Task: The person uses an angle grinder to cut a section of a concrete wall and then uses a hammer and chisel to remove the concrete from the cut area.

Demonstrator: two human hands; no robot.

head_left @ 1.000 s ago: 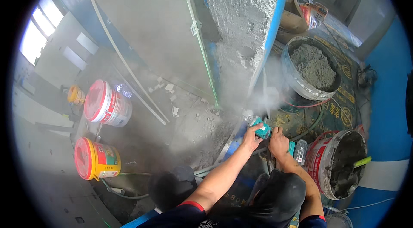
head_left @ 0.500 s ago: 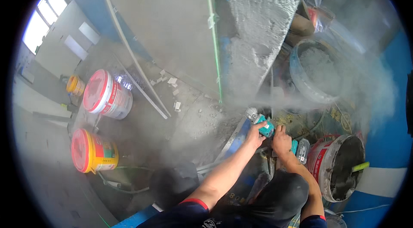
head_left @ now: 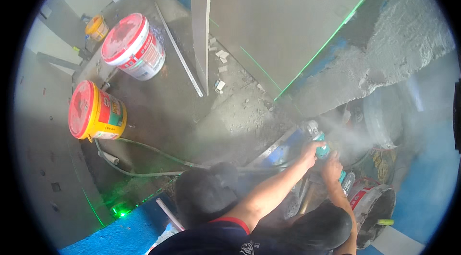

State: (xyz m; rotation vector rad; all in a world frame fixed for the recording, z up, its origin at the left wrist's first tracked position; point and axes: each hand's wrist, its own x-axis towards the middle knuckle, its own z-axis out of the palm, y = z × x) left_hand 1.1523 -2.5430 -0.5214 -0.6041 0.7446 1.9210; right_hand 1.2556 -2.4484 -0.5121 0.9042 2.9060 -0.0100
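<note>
My left hand [head_left: 309, 154] is closed on the front body of a teal cordless angle grinder [head_left: 321, 146], just behind its silver head [head_left: 312, 127]. My right hand [head_left: 332, 171] grips the grinder's rear handle, with the battery [head_left: 348, 183] below it. The grinder's head is over a metal-edged blue strip [head_left: 274, 155] on the floor, near the foot of a roughly plastered column [head_left: 379, 48]; the disc's exact contact is too small to tell. Pale dust billows to the right of the tool, hazing a large mortar tub [head_left: 372, 115].
Pink-lidded white [head_left: 144, 60] and yellow [head_left: 108, 113] buckets stand left, a smaller yellow bucket [head_left: 96, 28] behind. A hose [head_left: 144, 149] crosses the floor. A mortar-coated bucket [head_left: 374, 216] sits right. A long straightedge [head_left: 180, 50] lies by rubble. A green laser level [head_left: 120, 209] glows lower left.
The view has swung right and down across the scene, bringing the laser level into sight. Both hands with the grinder appear farther right in the picture. Dust has spread over the right side.
</note>
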